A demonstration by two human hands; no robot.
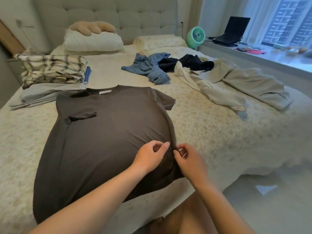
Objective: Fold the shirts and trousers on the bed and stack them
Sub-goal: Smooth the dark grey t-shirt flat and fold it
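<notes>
Brown T-shirt [104,132] flat, left sleeve folded in

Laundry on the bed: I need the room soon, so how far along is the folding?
Partly done. A folded stack sits at the far left of the bed. In hand: the dark t-shirt lies flat, left sleeve folded in, with the right hand pinching its side edge and the left hand beside it. Left: jeans, a black garment and beige clothes, all unfolded.

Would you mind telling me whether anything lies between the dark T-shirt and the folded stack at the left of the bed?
Nothing visible does. The dark T-shirt lies directly beside the folded stack, its upper left edge overlapping the stack's lowest grey piece. The jeans lie off to the right.
</notes>
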